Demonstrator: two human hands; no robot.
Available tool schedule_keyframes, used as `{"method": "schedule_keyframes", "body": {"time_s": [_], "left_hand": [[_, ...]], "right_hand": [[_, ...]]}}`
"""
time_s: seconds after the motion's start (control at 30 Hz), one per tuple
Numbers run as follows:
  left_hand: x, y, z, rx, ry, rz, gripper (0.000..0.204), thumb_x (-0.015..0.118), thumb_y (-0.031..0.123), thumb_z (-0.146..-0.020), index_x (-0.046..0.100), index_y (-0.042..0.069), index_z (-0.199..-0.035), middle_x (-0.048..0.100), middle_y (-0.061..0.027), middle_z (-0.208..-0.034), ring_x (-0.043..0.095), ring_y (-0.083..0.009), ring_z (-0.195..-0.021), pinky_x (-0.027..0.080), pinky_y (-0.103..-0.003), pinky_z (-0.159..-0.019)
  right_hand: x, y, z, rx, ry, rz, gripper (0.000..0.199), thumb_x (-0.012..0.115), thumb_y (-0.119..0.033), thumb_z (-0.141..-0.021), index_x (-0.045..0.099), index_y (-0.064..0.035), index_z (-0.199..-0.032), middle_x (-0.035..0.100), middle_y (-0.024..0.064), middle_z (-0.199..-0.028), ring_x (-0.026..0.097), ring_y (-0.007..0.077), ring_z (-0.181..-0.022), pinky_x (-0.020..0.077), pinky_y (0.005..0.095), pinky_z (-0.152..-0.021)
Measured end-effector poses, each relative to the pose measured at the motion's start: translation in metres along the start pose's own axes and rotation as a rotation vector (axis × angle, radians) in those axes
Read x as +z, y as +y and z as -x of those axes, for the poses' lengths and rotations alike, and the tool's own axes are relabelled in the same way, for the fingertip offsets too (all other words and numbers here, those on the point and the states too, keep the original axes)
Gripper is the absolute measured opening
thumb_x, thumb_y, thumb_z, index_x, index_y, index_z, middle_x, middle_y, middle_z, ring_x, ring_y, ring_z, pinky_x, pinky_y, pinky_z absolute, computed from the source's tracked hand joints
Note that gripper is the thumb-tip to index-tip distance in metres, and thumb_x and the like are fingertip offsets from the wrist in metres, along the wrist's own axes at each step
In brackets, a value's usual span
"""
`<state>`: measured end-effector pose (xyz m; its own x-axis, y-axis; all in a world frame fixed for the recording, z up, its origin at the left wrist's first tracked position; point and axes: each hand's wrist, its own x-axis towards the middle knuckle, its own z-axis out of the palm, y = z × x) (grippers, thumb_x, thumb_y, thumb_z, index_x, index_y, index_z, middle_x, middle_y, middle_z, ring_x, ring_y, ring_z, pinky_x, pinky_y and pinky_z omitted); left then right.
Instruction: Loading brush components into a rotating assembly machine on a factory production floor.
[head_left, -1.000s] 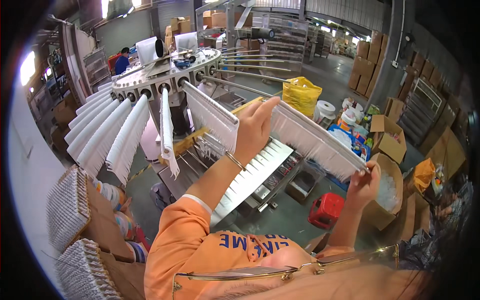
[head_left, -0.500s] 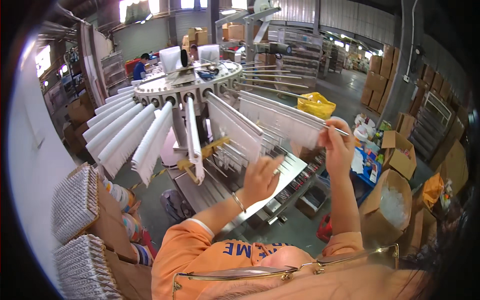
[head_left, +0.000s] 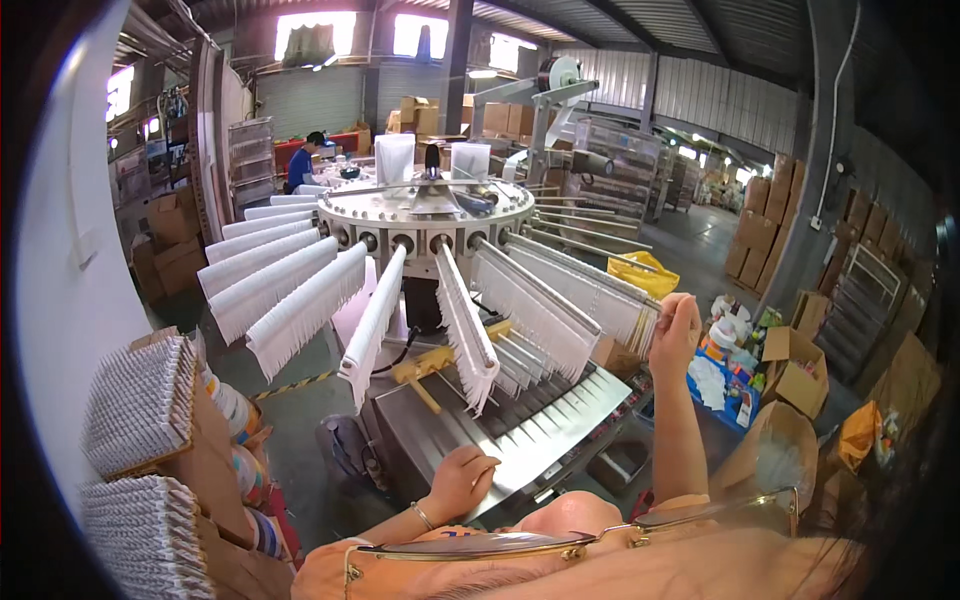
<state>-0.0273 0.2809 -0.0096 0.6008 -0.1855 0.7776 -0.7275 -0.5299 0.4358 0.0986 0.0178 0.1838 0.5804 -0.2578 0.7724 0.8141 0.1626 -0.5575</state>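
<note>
My right hand (head_left: 676, 335) is raised with its fingers pinched together at the outer end of a white fringed strip (head_left: 585, 272). What lies between those fingertips is hidden. The strip hangs along a rod of a round, metal-topped machine (head_left: 340, 222). Lower down, my left hand (head_left: 462, 482) hovers around the near edge of a slanted metal plate (head_left: 530, 450), fingers curled and nothing showing in them. More fringed strips hang from rods fanning out over the plate, one of them the white strip (head_left: 468, 340) nearest the middle.
A yellow wooden bar (head_left: 450, 355) sits under the strips. Stacked trays of white spiky pieces (head_left: 140, 400) stand at left. A blue crate (head_left: 725, 385), a yellow bag (head_left: 643, 273) and open cartons (head_left: 795, 360) are at right. Across the machine, a person in blue (head_left: 303, 165) is visible.
My left hand has drawn down and back from the strips to the plate's near edge. My right hand stays raised by the strip end. The view has tilted upward.
</note>
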Motion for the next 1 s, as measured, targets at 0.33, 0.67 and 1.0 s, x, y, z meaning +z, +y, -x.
{"method": "schedule_keyframes", "body": {"time_s": [0.33,0.67,1.0], "left_hand": [[-0.002,-0.015,0.015,-0.14,-0.105,0.014,0.009,0.057,0.008,-0.073,0.061,0.008,-0.081,0.054,-0.0091,-0.071,0.054,-0.0282,-0.07,0.043,-0.037,-0.06],[-0.001,-0.006,0.008,-0.157,-0.024,0.053,0.008,0.056,0.003,-0.071,0.061,0.002,-0.077,0.055,-0.0137,-0.071,0.053,-0.0318,-0.066,0.042,-0.038,-0.059],[-0.008,-0.007,0.019,-0.111,-0.014,0.107,0.008,0.058,0.004,-0.071,0.062,0.003,-0.077,0.054,-0.012,-0.069,0.053,-0.0296,-0.066,0.043,-0.036,-0.059]], "right_hand": [[0.005,0.009,0.002,0.011,0.038,0.075,0.036,0.047,-0.026,-0.092,0.044,-0.0082,-0.061,0.041,-0.003,-0.056,0.034,0.0035,-0.049,0.025,0.0184,-0.044],[0.01,-0.001,0.011,-0.011,0.072,0.063,0.041,0.043,-0.033,-0.093,0.045,-0.0091,-0.06,0.037,-0.0026,-0.049,0.032,0.0051,-0.038,0.0226,0.0198,-0.034],[0.037,-0.023,0.037,-0.029,0.087,0.138,0.041,0.042,-0.032,-0.093,0.044,-0.0089,-0.06,0.038,-0.0026,-0.05,0.032,0.0042,-0.041,0.0234,0.0182,-0.037]]}}
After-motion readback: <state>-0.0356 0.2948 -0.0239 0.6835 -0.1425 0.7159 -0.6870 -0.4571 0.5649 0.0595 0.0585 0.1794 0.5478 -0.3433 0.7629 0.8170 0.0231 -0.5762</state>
